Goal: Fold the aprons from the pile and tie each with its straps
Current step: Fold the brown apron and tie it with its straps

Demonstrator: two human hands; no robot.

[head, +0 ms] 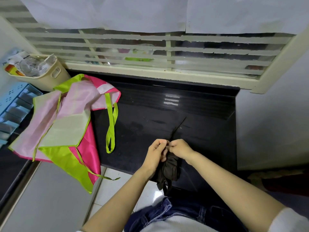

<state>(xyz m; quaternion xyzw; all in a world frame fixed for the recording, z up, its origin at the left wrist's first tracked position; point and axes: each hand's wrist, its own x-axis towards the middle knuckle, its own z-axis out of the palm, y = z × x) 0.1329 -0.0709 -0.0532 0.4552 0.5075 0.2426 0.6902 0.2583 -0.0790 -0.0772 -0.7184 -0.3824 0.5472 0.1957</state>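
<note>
Both left hand (pixel 155 154) and right hand (pixel 181 148) pinch strap (pixel 177 129) atop black apron (pixel 170 167).

dark apron (pixel 169 168) half-hidden, blue rack (pixel 15 104) — cropped

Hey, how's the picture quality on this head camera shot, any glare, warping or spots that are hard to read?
Head view: wide-angle warping bows the window frame; a dotted light reflection glares on the black counter, another on the floor tile; the black apron and its strap barely separate from that dark surface; the middle looks fairly sharp.
</note>
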